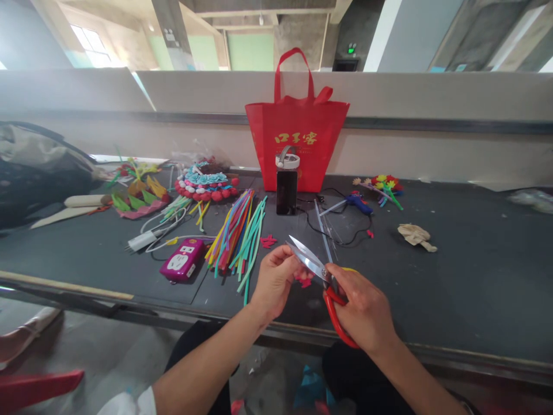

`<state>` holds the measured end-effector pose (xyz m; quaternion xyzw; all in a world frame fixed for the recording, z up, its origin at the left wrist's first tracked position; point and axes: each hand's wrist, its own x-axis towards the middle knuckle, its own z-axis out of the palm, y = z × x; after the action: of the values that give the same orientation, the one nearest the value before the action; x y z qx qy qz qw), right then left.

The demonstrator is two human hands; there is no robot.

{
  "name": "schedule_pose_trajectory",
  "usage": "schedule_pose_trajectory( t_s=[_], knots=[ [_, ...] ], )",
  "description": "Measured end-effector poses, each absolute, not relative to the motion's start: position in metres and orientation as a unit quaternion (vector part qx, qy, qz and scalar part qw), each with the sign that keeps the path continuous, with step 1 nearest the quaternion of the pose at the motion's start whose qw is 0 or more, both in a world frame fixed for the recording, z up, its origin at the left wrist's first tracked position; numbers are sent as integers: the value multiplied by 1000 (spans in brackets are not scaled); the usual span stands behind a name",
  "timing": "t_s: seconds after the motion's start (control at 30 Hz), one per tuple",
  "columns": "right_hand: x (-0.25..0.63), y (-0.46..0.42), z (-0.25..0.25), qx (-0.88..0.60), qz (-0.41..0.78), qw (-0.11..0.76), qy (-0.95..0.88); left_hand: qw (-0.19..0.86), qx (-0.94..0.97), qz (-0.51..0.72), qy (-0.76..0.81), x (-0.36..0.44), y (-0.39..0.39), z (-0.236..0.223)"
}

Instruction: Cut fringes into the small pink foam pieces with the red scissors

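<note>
My right hand (pixel 363 308) is closed around the red handles of a pair of scissors (pixel 317 266), whose blades are a little apart and point up and to the left. Close by the blades, my left hand (pixel 279 279) is pinched; whatever its fingers hold is too small or hidden to make out. Small red cut pieces (pixel 305 282) lie on the table just under the hands, and more red pieces (pixel 268 241) lie beyond the left hand. Left of that hand spreads a bundle of colourful fuzzy stems (pixel 233 230), with turquoise ones (pixel 254 245) on its right side.
A phone (pixel 286 193) stands upright before a red bag (pixel 298 138). A blue glue gun (pixel 359 204) with its cord lies right of it. A purple power box (pixel 182 260), white charger (pixel 141 241), flower crafts (pixel 384 187) and a crumpled tan cloth (pixel 415 235) are on the dark table (pixel 475 276).
</note>
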<state>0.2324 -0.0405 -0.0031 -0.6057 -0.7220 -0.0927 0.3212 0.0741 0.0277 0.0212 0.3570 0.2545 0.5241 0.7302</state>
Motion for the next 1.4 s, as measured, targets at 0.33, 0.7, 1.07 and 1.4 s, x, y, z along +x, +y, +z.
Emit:
schedule_pose_trajectory(
  t_s=[0.33, 0.7, 1.07, 1.4],
  knots=[
    [230, -40, -6, -634, 15, 380, -674, 736, 347, 525, 252, 74, 28, 23],
    [220, -35, 16, -506, 484, 585, -410, 730, 422, 482, 239, 78, 24, 12],
    [218, -30, 10, -435, 570, 624, -310, 718, 463, 471, 219, 80, 20, 8],
    [219, -30, 11, -475, 481, 642, -362, 723, 435, 468, 263, 84, 20, 6]
  ],
)
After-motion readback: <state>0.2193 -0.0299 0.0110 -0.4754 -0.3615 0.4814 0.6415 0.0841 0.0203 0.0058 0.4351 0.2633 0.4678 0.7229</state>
